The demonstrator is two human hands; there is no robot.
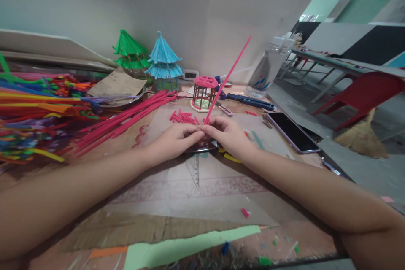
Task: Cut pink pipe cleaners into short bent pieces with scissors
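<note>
Between the thumb and fingers of my right hand (230, 136) a long pink pipe cleaner (230, 74) is pinched near its lower end, slanting up to the right. My left hand (177, 139) is closed in a pinch, its fingertips meeting the right ones; what lies between them is too small to tell. Just behind the hands are several short cut pink pieces (183, 117). Past them stands a small round pavilion frame (204, 93) with a pink top and brown posts. Under the hands is a dark, shiny-rimmed object (202, 149), mostly hidden.
Long pink pipe cleaners (126, 120) and a multicoloured heap (38, 114) lie left. Green (129, 48) and blue (164, 61) pagoda models stand against the wall. At right are pliers (249, 101), a phone (292, 132) and a clear bottle (267, 69). A set square (194, 171) lies in front.
</note>
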